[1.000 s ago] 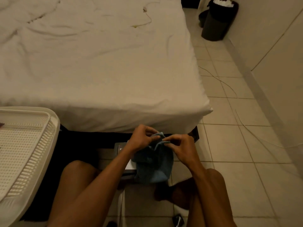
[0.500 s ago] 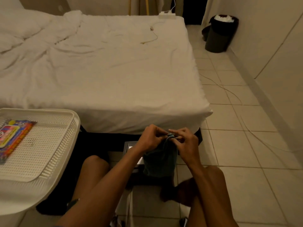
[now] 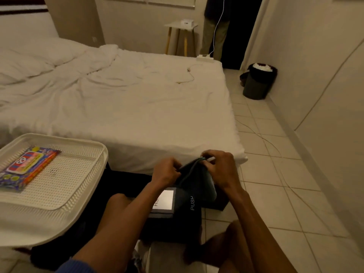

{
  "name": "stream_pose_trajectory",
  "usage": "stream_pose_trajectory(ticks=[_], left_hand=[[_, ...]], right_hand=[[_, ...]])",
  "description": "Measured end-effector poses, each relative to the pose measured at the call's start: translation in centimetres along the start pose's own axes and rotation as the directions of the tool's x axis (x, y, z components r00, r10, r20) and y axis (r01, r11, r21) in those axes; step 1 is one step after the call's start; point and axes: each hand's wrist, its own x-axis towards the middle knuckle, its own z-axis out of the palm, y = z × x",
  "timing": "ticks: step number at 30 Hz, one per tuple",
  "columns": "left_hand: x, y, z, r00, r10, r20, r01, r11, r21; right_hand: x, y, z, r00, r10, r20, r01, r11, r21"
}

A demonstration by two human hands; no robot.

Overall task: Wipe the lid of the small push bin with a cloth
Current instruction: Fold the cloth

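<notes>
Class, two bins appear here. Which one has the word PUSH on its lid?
The small dark bin beneath the hands; the round bin by the far wall stands open, showing white rubbish.

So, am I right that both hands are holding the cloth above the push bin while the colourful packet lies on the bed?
Not quite: the head view shows the colourful packet lying in the white perforated tray, not on the bed. The rest holds: the left hand and right hand both grip the cloth above the push bin.
</notes>
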Motion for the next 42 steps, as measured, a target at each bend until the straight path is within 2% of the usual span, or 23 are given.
stream_pose_trajectory(ticks=[3, 6, 7, 9, 11, 14, 16, 21, 27, 31, 34, 35, 37, 42], left_hand=[[-0.4, -0.6, -1.7, 0.99, -0.114, -0.08, 0.116, 0.993, 0.024], [-0.4, 0.5, -5.1, 0.985, -0.129, -0.112, 0.128, 0.992, -0.018], [-0.3, 1.3, -6.3, 0.989, -0.134, -0.069, 0.134, 0.991, -0.01], [0.0, 3.2, -8.6, 0.978, -0.179, 0.107, 0.178, 0.984, 0.017], [0.4, 5.3, -10.9, 0.921, -0.271, 0.279, 0.267, 0.962, 0.053], [1.0, 7.3, -14.3, 0.836, -0.377, 0.4, 0.372, 0.924, 0.093], [0.8, 7.7, -16.4, 0.804, -0.408, 0.433, 0.419, 0.905, 0.074], [-0.2, 6.9, -23.0, 0.853, -0.375, 0.362, 0.405, 0.914, -0.007], [-1.5, 2.5, -33.5, 0.914, -0.281, 0.294, 0.346, 0.916, -0.202], [-3.7, -2.0, -38.7, 0.957, -0.179, 0.23, 0.235, 0.939, -0.249], [-5.0, -6.4, -40.0, 0.995, -0.076, 0.072, 0.078, 0.996, -0.034], [-5.2, -7.8, -40.0, 0.998, -0.052, 0.02, 0.052, 0.999, -0.013], [-5.4, -10.6, -39.9, 0.997, -0.03, -0.076, 0.026, 0.998, -0.05], [-6.6, -17.8, -41.2, 0.962, -0.076, -0.262, 0.041, 0.99, -0.138]], right_hand=[[0.9, -1.3, -2.9, 0.998, -0.014, -0.058, 0.013, 1.0, -0.015], [1.6, -1.4, -5.5, 0.997, -0.003, -0.074, -0.002, 0.998, -0.07], [1.7, -1.3, -6.2, 0.997, 0.01, -0.08, -0.018, 0.996, -0.092], [1.6, -1.2, -7.1, 0.991, 0.055, -0.121, -0.068, 0.992, -0.105], [1.2, -1.3, -7.3, 0.987, 0.085, -0.139, -0.1, 0.989, -0.105], [0.7, -2.2, -7.3, 0.994, 0.08, -0.074, -0.094, 0.973, -0.208], [0.9, -3.3, -7.5, 0.993, 0.069, -0.091, -0.086, 0.975, -0.205], [3.9, -8.2, -7.0, 0.996, -0.034, -0.08, 0.02, 0.986, -0.168], [8.0, -15.0, -3.1, 0.995, -0.099, 0.001, 0.099, 0.995, 0.009], [9.7, -19.8, 0.8, 0.995, -0.069, 0.069, 0.055, 0.981, 0.185], [10.3, -23.1, 3.8, 0.99, -0.044, 0.135, 0.002, 0.956, 0.293], [10.4, -23.9, 4.9, 0.988, -0.043, 0.147, -0.005, 0.951, 0.31], [10.7, -25.4, 7.2, 0.985, -0.03, 0.167, -0.028, 0.943, 0.332], [10.4, -28.3, 12.5, 0.966, -0.039, 0.256, -0.067, 0.918, 0.391]])
